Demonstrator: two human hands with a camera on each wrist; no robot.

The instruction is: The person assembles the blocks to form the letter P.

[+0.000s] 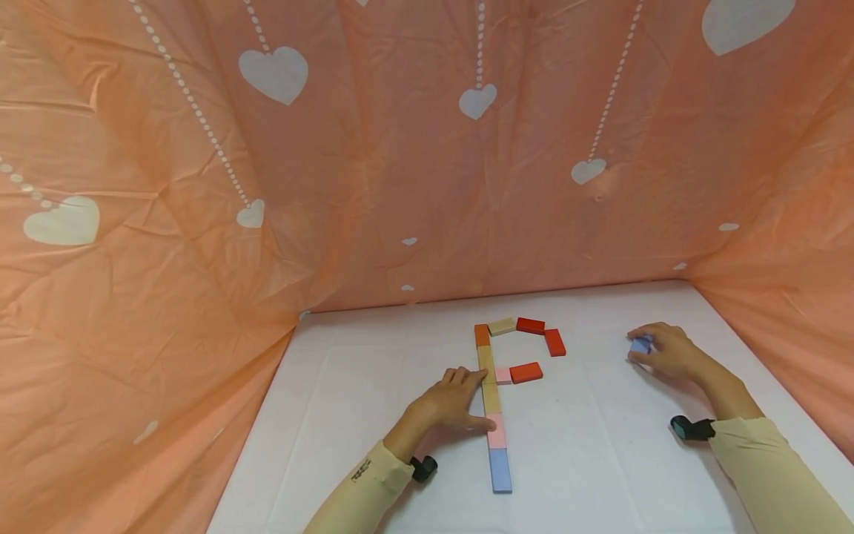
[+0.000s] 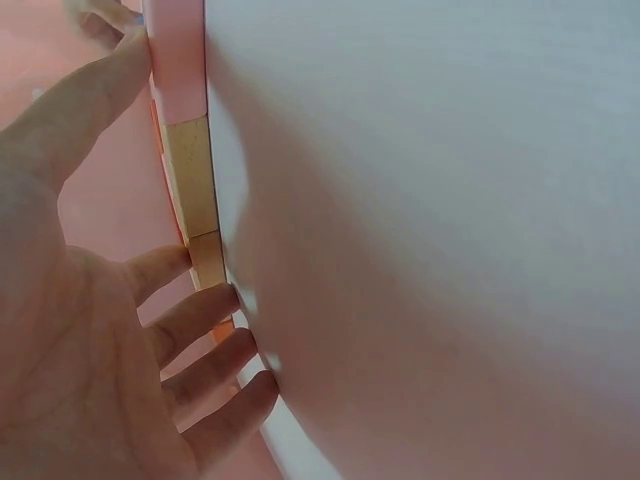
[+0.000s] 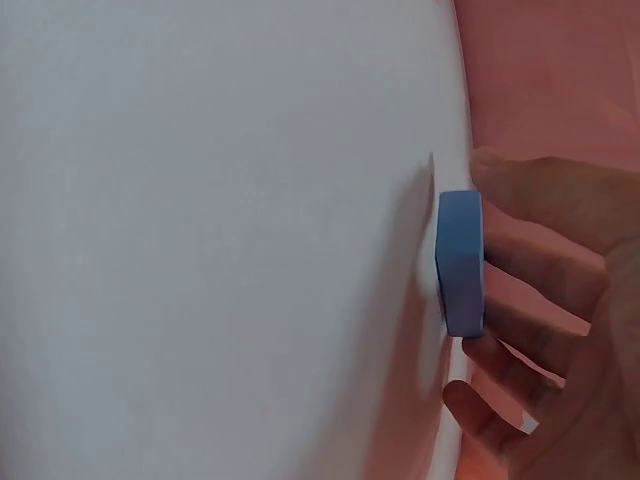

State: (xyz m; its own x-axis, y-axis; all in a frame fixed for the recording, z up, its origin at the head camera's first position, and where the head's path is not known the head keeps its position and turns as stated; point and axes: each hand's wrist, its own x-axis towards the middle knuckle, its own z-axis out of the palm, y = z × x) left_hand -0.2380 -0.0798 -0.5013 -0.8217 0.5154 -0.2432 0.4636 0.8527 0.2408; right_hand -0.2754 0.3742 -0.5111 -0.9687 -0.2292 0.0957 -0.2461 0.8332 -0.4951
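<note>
My left hand (image 1: 450, 400) lies against a column of flat wooden blocks. Its thumb touches the lower pink block (image 1: 497, 432) and its index finger reaches a natural wood block (image 1: 487, 361); its fingers are spread in the left wrist view. The column has an orange block (image 1: 482, 335) at its far end and a light blue block (image 1: 500, 470) at its near end. To the right, my right hand (image 1: 670, 352) has its thumb and fingers around another blue block (image 3: 461, 262), low over the white surface. Its pads' contact with that block is partly hidden.
From the column's upper part, a pale wood block (image 1: 502, 326) and two red blocks (image 1: 531, 325) bend rightward. Below them, a small pink block (image 1: 503, 375) and a red block (image 1: 526, 372) extend right. An orange curtain (image 1: 467, 185) hangs behind the white table (image 1: 587, 475).
</note>
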